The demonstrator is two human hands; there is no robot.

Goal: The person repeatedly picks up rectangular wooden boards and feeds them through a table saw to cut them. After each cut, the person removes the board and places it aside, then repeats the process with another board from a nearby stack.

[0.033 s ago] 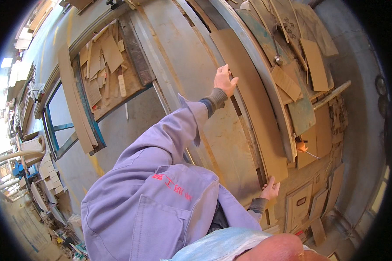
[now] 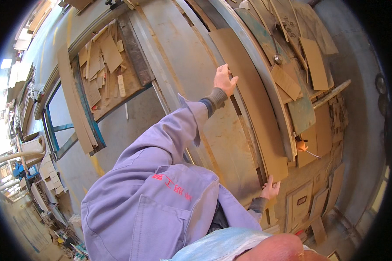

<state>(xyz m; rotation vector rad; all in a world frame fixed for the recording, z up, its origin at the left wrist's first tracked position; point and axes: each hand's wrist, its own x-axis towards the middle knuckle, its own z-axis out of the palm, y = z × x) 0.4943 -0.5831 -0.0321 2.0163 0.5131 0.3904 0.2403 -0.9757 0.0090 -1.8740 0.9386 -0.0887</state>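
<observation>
A long brown board (image 2: 252, 100) lies on the metal table of a saw-like machine, along a raised metal rail (image 2: 265, 78). My left hand (image 2: 225, 81) reaches out to the board's left edge, partway along it. Its fingers are bent and its thumb stands apart, touching the edge without wrapping round the board. At the near end, my right hand (image 2: 271, 190) pinches the board's corner, thumb uppermost; the fingers beneath are partly hidden.
Brown offcuts (image 2: 111, 54) are heaped on a shelf to the left, beside stacked long strips (image 2: 74, 100). Beyond the rail lie scrap boards (image 2: 313, 65), a metal tube (image 2: 331, 95) and an orange-handled tool (image 2: 301, 145). Wooden panels (image 2: 298, 202) stand at the lower right.
</observation>
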